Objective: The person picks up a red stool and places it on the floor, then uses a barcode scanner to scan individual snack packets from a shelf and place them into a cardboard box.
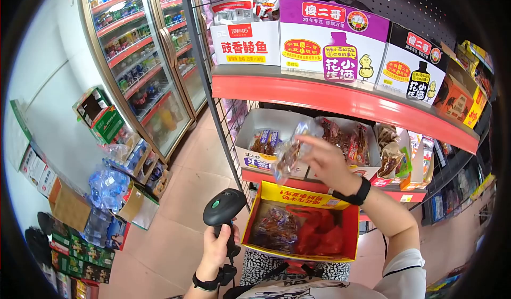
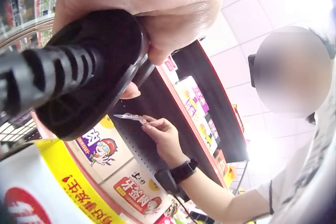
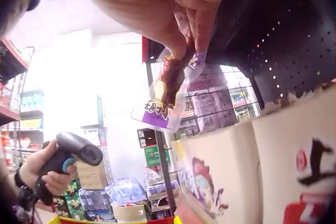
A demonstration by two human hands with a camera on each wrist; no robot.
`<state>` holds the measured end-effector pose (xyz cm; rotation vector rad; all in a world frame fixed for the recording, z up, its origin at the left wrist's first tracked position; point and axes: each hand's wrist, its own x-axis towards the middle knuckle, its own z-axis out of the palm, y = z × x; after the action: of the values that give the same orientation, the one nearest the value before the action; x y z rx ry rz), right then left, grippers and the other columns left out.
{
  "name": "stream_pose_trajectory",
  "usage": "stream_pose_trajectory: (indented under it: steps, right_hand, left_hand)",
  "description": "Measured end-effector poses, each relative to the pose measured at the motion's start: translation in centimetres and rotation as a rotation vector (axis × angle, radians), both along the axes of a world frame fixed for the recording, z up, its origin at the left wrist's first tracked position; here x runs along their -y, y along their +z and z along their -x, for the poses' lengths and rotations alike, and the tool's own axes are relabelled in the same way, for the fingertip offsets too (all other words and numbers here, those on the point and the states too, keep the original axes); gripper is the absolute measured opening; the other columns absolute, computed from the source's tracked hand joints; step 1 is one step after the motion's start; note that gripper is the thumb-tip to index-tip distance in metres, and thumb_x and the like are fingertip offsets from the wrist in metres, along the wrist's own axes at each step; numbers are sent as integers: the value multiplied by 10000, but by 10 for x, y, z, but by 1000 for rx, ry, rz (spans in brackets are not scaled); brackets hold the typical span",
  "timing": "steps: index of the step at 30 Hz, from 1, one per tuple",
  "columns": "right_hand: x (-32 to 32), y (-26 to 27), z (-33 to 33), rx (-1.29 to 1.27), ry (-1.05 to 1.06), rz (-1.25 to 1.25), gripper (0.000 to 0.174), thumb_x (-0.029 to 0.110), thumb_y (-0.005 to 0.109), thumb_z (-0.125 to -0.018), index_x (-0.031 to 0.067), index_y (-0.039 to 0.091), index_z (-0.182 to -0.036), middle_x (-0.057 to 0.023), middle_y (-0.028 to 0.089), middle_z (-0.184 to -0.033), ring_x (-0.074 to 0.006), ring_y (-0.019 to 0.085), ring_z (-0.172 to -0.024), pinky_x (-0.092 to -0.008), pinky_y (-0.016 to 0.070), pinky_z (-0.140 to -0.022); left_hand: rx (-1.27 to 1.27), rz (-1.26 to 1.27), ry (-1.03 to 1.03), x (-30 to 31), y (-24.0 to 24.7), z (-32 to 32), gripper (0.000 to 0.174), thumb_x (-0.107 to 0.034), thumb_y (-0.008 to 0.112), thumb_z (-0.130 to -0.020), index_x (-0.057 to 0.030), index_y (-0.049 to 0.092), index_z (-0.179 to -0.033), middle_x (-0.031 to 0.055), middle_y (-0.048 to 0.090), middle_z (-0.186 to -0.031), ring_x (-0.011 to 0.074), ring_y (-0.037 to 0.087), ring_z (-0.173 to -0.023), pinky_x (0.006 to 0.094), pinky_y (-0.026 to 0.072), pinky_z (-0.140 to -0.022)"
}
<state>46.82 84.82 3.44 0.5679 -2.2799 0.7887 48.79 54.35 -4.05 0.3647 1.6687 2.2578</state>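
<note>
My left hand [image 1: 215,248] grips the handle of a black barcode scanner [image 1: 224,207], low in front of the shelf. In the left wrist view its ribbed cord runs toward the camera. Between thumb and fingers my right hand [image 1: 327,160] pinches a clear snack packet [image 1: 291,152], which hangs in front of the lower shelf's boxes. Brown meat-like food and a purple printed end show on the packet [image 3: 170,90] in the right wrist view. Below the right hand is a yellow and red box [image 1: 348,235] holding clear packets [image 1: 277,224] and a red plastic bag [image 1: 319,232].
Open snack boxes [image 1: 239,131] line the lower shelf. Larger cartons [image 1: 332,49] stand on the red-edged upper shelf [image 1: 340,110]. Glass-door fridges [image 1: 143,59] are at the back left. Cardboard boxes [image 1: 69,206] and wrapped bottles [image 1: 109,187] sit on the floor at left.
</note>
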Motion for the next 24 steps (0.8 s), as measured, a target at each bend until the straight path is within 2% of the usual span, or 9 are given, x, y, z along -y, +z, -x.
stream_pose_trajectory:
  steps: [3,5,8,10,15,17,18,20,24]
  right_hand:
    - [5,-21,-8,-92,26,-100,65,-21,582,-710,36,561,-732,-117,537,-1177,-241,598,-783,-294,472,-642]
    - [12,-27,-15,-100,42,-81,59,-9,587,-710,41,558,-695,-101,535,-1169,-220,599,-773,-298,473,-632]
    - [20,-32,-24,76,12,-32,62,-15,571,-735,45,590,-732,-86,523,-1140,-222,589,-826,-306,477,-668]
    - [20,-37,-24,48,17,-26,68,-20,573,-737,43,596,-747,-90,519,-1144,-222,586,-833,-300,478,-665]
    - [21,-46,-23,-29,-13,40,97,-55,580,-727,27,596,-777,-105,514,-1139,-228,573,-876,-278,473,-659]
    - [22,-46,-23,-46,-23,79,127,-84,585,-709,19,590,-783,-113,516,-1133,-201,573,-785,-263,458,-643]
    - [21,-45,-23,-45,-21,78,127,-84,585,-709,19,590,-783,-113,516,-1133,-201,573,-785,-263,458,-643]
    - [20,-45,-23,-18,-58,92,125,-87,586,-706,16,586,-776,-118,514,-1134,-165,545,-672,-252,442,-622]
    - [16,-48,-18,-63,-41,121,119,-87,588,-704,16,582,-764,-123,513,-1135,-142,509,-600,-254,435,-611]
  left_hand:
    - [-23,-1,-8,-2,3,1,309,-271,503,-896,-1,484,-1046,60,533,-707,115,506,-619,231,420,-581]
    - [-26,-8,-7,-3,6,1,292,-254,494,-900,-2,481,-1048,58,530,-708,114,503,-619,232,419,-583]
    - [-41,-26,-20,-6,10,0,276,-241,495,-901,-3,485,-1040,53,531,-711,110,504,-623,233,422,-588]
    - [-67,59,-18,-8,8,0,431,-395,506,-876,0,481,-1046,61,526,-695,118,503,-596,227,410,-555]
    - [-18,53,-42,-8,4,-1,405,-382,513,-876,-8,487,-1028,59,533,-702,115,506,-601,229,416,-554]
    - [-43,64,-65,-8,3,-2,395,-378,519,-874,-10,495,-1014,58,539,-707,112,509,-605,227,416,-559]
    - [-42,63,-63,-8,2,-2,395,-378,519,-874,-10,495,-1014,58,539,-707,112,509,-605,227,416,-559]
    - [-23,94,-99,-6,0,-2,385,-372,523,-873,-9,504,-999,55,544,-711,109,510,-610,228,418,-566]
    - [-17,106,-146,-4,-1,-3,373,-360,524,-875,-6,509,-991,51,546,-712,106,508,-614,232,419,-571]
